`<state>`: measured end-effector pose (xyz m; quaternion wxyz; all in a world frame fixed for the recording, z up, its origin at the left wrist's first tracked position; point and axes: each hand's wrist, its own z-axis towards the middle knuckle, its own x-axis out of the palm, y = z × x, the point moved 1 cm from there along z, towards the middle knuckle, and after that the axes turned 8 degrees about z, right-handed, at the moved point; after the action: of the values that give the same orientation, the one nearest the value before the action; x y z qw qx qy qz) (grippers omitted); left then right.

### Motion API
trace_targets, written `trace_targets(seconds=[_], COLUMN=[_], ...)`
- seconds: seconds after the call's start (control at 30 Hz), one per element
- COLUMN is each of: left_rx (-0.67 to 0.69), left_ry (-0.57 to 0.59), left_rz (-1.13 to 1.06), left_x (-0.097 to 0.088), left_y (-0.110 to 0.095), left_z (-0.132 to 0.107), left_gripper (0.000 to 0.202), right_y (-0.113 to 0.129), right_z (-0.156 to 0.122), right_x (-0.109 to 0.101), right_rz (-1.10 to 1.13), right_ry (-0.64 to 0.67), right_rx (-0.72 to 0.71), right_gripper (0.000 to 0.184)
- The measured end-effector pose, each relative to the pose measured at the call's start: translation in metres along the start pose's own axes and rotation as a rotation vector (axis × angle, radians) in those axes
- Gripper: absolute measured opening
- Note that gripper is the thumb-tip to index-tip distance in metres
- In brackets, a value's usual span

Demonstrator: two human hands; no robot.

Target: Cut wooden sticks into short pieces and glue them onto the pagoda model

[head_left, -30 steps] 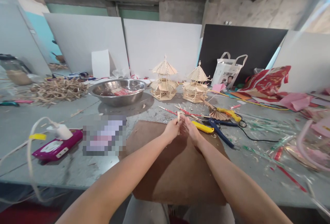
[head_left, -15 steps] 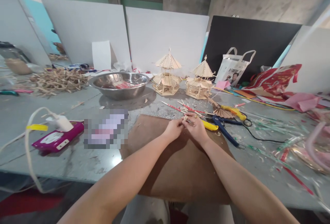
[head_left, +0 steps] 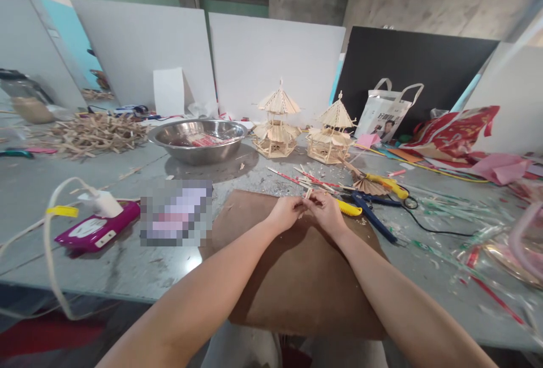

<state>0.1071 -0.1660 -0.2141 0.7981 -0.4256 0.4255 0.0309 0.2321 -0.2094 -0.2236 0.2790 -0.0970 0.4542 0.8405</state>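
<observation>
My left hand [head_left: 287, 213] and my right hand [head_left: 325, 210] meet above the far part of a brown board [head_left: 305, 294]. Pinched between their fingertips are short pale wooden sticks [head_left: 308, 193]; how many is hidden by the fingers. Both hands are closed. Just beyond them lie loose sticks with red wrappers [head_left: 288, 176]. A yellow-handled cutter [head_left: 348, 208] rests by my right hand, next to a blue-handled tool [head_left: 375, 218]. Two small pavilion models of wooden sticks stand behind, a taller one [head_left: 278, 125] and a shorter one [head_left: 330, 136].
A steel basin [head_left: 197, 153] holds wrapped packets. To the left are a stick pile [head_left: 99, 136], a purple power strip [head_left: 99, 229] with a white cable, and a blurred-out flat object [head_left: 178, 212]. A yellow glue gun [head_left: 388, 184], plastic wrappers [head_left: 449, 210] and a white bag [head_left: 382, 113] occupy the right.
The fingers have shifted slightly around the sticks, which now point up a little more between them. The whole view has moved slightly; other things lie as before.
</observation>
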Motion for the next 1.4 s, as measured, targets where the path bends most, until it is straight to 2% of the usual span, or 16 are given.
trace_targets(seconds=[0.13, 0.4, 0.7, 1.1, 1.4], left_rx=[-0.011, -0.052, 0.046, 0.013, 0.016], left_ry=[0.001, 0.037, 0.012, 0.057, 0.044], left_rz=[0.021, 0.063, 0.130, 0.125, 0.141], left_x=[-0.001, -0.001, -0.004, -0.004, -0.002], left_y=[-0.001, 0.000, -0.001, 0.002, 0.002], left_z=[0.000, 0.000, 0.000, 0.001, 0.001], left_gripper=[0.019, 0.023, 0.024, 0.019, 0.020], right_y=[-0.004, -0.005, -0.006, -0.005, 0.004], right_z=[0.000, -0.001, 0.000, 0.000, 0.001], right_x=[0.001, 0.001, 0.000, 0.001, -0.003], right_rz=[-0.083, -0.092, -0.080, -0.101, -0.038], right_ry=[0.037, 0.049, 0.112, 0.168, 0.082], right_rx=[-0.012, 0.010, 0.001, 0.013, 0.044], right_gripper=[0.029, 0.033, 0.032, 0.033, 0.023])
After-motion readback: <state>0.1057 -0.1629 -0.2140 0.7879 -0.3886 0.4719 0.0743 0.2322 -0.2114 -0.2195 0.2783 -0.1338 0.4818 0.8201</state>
